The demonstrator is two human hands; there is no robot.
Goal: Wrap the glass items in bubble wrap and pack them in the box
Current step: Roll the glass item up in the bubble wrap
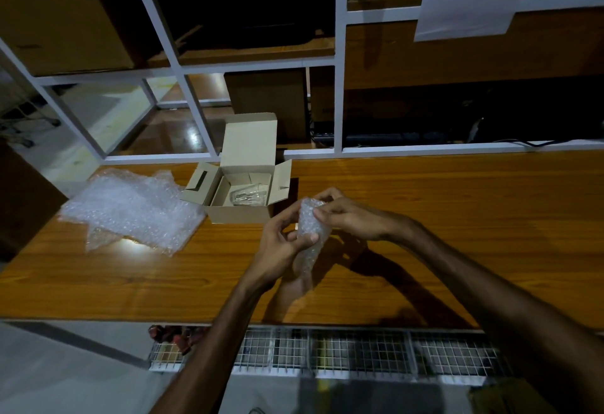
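We are gripping a bubble-wrapped bundle (309, 237) above the table (457, 217): left hand (281, 247) curled round its middle, right hand (340, 217) pinching its top. Open box (243, 184) sitting just beyond, a glass (248, 198) lying inside.

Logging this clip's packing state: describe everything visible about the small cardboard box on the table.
The cardboard box is small, plain tan, standing open on the wooden table beside loose bubble wrap. Its lid flap stands upright at the back; side flaps splay outward, the left one slotted. Inside lies a clear glass item, seemingly unwrapped. Neither hand touches it.
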